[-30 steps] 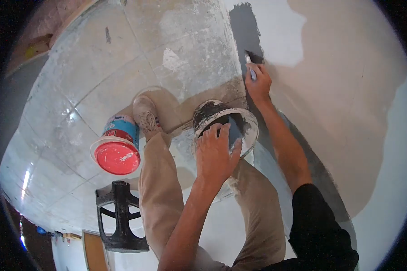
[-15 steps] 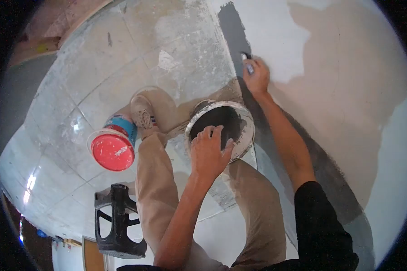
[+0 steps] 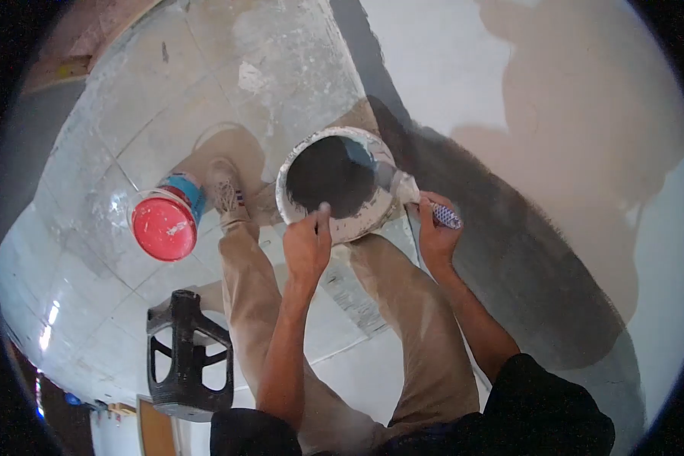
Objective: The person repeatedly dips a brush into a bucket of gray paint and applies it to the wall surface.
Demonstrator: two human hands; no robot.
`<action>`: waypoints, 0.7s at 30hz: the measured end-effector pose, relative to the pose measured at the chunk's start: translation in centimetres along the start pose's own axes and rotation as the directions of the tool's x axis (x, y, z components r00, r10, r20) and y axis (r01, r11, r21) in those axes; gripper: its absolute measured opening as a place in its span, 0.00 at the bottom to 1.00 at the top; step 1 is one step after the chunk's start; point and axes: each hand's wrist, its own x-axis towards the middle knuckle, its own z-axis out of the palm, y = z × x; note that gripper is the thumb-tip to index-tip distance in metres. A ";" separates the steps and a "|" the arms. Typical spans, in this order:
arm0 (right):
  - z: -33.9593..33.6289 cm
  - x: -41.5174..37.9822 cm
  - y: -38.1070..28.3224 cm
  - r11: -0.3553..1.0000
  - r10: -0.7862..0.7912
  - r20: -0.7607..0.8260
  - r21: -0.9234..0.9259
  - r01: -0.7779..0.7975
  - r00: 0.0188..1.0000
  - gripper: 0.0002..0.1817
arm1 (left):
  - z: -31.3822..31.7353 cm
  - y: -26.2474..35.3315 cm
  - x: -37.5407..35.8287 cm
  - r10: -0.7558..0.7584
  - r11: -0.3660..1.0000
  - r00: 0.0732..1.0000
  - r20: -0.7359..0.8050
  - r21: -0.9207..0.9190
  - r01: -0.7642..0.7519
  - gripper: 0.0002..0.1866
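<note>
- The right hand (image 3: 439, 228) is gripping a paintbrush (image 3: 406, 190) by its patterned handle, at 4 o'clock from the middle of the bucket (image 3: 285, 182).
- The bristles are reaching the bucket's 3 o'clock edge; whether they are touching it, I cannot tell.
- The left hand (image 3: 308, 247) is clasping the smeared rim between 6 and 7 o'clock; slick paint there could be loosening that hold.
- Dark grey paint (image 3: 327, 178) is lying inside; a nudge from the trouser leg (image 3: 414, 319) at 5 o'clock could be slopping it.
- Overloaded bristles could be dripping outside the rim.
- Near 9 o'clock, the red-lidded pail (image 3: 165, 228) is standing beside a shoe (image 3: 224, 186); a shifting foot could be toppling it.
</note>
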 end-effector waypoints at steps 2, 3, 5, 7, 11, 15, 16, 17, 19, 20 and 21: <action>0.5 -1.6 2.2 0.969 0.214 -0.022 0.132 -0.209 0.977 0.08 | -0.1 -0.4 0.7 -0.033 0.996 0.999 -0.028 0.087 0.036 0.12; 0.9 -2.4 3.2 0.931 0.317 -0.022 0.198 -0.307 0.948 0.08 | 0.4 -1.6 0.8 -0.016 0.996 0.998 -0.055 0.085 0.021 0.13; 2.4 -3.0 6.1 0.956 0.281 0.045 0.076 -0.284 0.959 0.09 | 1.2 -2.9 0.3 0.013 0.979 0.995 -0.101 0.206 0.008 0.22; 4.2 -3.3 7.3 0.989 0.115 0.156 -0.108 -0.099 0.981 0.10 | 0.9 -4.0 -1.1 0.040 0.893 0.991 -0.128 0.449 0.022 0.37; 8.5 -1.4 10.7 0.876 -0.199 0.446 -0.319 0.363 0.873 0.20 | 1.3 -8.3 -1.8 -0.217 0.935 0.975 0.052 0.299 0.192 0.52; 12.8 0.0 14.7 0.767 -0.352 0.407 -0.391 0.509 0.843 0.20 | 1.0 -8.7 -0.6 -0.407 0.875 0.869 0.281 -0.152 0.459 0.51; 13.7 0.3 15.2 0.776 -0.344 0.377 -0.402 0.486 0.860 0.20 | 0.9 -8.1 -0.4 -0.438 0.825 0.844 0.310 -0.233 0.514 0.51; 14.5 0.5 15.6 0.783 -0.334 0.347 -0.416 0.463 0.876 0.21 | 0.6 -7.7 -0.3 -0.455 0.823 0.833 0.314 -0.209 0.528 0.49; 15.6 1.1 16.3 0.784 -0.326 0.324 -0.433 0.445 0.888 0.23 | 0.2 -6.8 -0.3 -0.487 0.817 0.813 0.320 -0.164 0.554 0.47; 16.0 1.3 16.6 0.778 -0.326 0.330 -0.439 0.450 0.886 0.24 | 0.4 -6.9 -0.4 -0.469 0.824 0.827 0.310 -0.183 0.536 0.47; 16.4 1.4 17.0 0.772 -0.326 0.335 -0.445 0.453 0.884 0.24 | 0.5 -7.1 -0.5 -0.450 0.832 0.841 0.300 -0.202 0.517 0.46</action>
